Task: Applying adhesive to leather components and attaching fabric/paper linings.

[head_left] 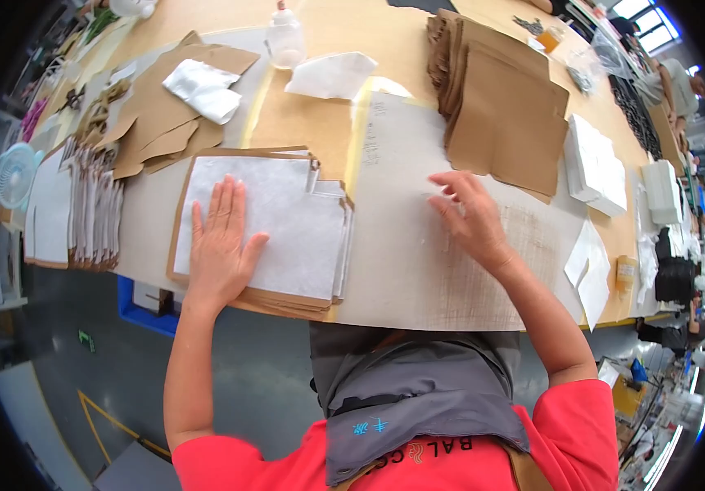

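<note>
My left hand [226, 241] lies flat, fingers extended, on a stack of white sheets [291, 229] layered with brown ones, with notched corners at the upper right. My right hand [467, 213] is over the pale work mat [385, 262], fingers loosely curled and apart, holding nothing. Beyond that hand is a thick pile of brown paper pieces [504, 119]. A bundle of white pieces [594, 168] sits to its right, and loose white sheets [586, 278] lie nearer the edge.
More stacked pieces [70, 204], loose brown cutouts [148, 123], a crumpled white piece [201, 86] and a small fan [15, 180] occupy the left. A squeeze bottle [285, 45] stands at the back. A jar [625, 273] sits at right. People [672, 98] are along the far right.
</note>
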Motion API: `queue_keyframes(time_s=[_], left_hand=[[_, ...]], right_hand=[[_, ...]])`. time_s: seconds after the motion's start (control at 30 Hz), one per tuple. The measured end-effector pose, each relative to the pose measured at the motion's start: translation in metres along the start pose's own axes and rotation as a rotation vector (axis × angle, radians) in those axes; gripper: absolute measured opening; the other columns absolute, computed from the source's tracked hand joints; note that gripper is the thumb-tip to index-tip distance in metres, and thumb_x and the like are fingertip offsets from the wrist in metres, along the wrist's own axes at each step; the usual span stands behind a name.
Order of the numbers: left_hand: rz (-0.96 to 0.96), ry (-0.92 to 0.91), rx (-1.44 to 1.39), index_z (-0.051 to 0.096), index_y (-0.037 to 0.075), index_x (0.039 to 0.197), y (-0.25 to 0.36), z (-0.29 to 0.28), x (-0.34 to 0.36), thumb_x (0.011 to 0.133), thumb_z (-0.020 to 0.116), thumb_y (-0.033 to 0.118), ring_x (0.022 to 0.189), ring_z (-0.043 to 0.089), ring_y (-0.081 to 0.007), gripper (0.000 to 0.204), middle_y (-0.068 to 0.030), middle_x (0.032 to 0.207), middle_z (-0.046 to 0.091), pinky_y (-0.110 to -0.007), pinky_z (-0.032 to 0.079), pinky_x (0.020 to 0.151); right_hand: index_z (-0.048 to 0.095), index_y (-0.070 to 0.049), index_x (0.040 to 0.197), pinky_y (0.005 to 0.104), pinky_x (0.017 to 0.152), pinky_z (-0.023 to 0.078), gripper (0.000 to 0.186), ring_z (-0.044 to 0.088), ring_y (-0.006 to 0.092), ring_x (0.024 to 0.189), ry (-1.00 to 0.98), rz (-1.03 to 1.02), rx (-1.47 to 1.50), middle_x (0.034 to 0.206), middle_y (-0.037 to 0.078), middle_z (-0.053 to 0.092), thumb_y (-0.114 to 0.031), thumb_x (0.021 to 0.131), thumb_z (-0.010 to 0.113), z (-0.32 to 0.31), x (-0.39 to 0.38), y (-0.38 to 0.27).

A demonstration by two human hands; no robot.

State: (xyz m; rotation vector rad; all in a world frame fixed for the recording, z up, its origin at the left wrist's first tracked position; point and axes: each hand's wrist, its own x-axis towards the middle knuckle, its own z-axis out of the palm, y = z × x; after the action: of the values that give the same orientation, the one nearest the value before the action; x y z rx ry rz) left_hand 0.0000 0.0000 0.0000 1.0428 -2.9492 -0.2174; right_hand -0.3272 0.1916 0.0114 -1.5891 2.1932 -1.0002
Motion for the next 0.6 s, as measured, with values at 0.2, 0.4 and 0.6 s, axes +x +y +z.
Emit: queue_keyframes(time_s=[0.2, 0.4, 0.6], left_hand=[[0.006, 0.051, -0.02, 0.019, 0.0, 0.155, 0.007, 0.003, 0.005, 0.099, 0.044, 0.05, 0.152, 0.009, -0.0293, 0.079, -0.0159, 0.163, 0.013, -0.048, 0.002, 0.122], [0.034, 0.048, -0.041, 0.018, -0.003, 0.154, 0.003, -0.001, 0.006, 0.098, 0.041, 0.056, 0.151, 0.008, -0.0332, 0.084, -0.0193, 0.163, 0.013, -0.05, 0.001, 0.121], [0.042, 0.019, -0.108, 0.017, -0.002, 0.154, 0.002, -0.001, 0.007, 0.098, 0.035, 0.063, 0.151, 0.007, -0.0344, 0.088, -0.0205, 0.162, 0.012, -0.052, 0.0, 0.12]], right_hand=[[0.065, -0.006, 0.1, 0.0364, 0.078, 0.053, 0.013, 0.062, 0.0246, 0.091, 0.156, -0.134, -0.35, 0.097, 0.007, 0.064, -0.008, 0.087, 0.068, -0.037, 0.017, 0.057], [0.063, -0.005, 0.09, 0.0334, 0.072, 0.054, 0.007, 0.061, 0.0203, 0.085, 0.027, -0.356, -0.696, 0.088, 0.005, 0.061, -0.005, 0.084, 0.065, -0.038, 0.026, 0.066], [0.061, -0.005, 0.085, 0.0333, 0.069, 0.054, 0.003, 0.062, 0.0207, 0.078, 0.028, -0.355, -0.663, 0.082, 0.004, 0.06, -0.004, 0.084, 0.064, -0.039, 0.033, 0.071]])
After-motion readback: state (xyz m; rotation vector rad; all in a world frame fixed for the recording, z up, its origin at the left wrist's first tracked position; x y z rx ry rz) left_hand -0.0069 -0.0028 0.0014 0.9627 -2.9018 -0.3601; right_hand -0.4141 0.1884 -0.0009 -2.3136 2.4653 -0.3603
